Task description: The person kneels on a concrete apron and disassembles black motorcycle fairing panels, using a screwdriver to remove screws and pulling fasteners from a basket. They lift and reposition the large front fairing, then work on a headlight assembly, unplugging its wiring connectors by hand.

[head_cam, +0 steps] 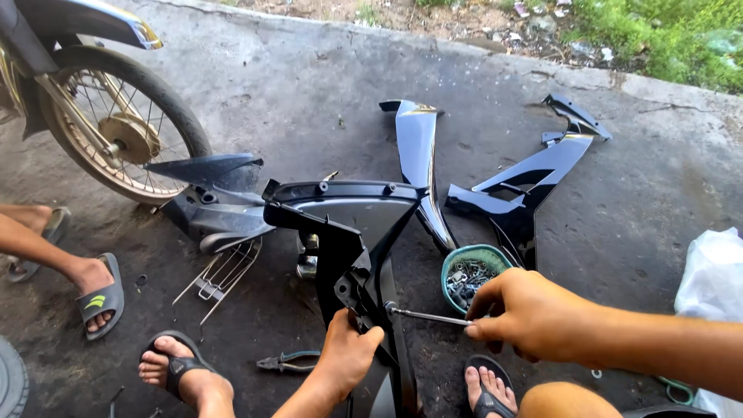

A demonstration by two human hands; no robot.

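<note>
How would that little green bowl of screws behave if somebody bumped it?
The green bowl looks light and shallow, so it would probably slide or tip on the concrete floor. Its loose screws would likely scatter and roll.

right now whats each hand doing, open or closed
Left hand: closed, gripping the black fairing panel.
Right hand: closed on a screwdriver, tip at the panel.

Two hands (348,356), one screwdriver (429,316)

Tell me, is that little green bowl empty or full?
Partly full. The green bowl holds a heap of small metal screws and bolts, though the right hand with the screwdriver hides its near edge.
</note>
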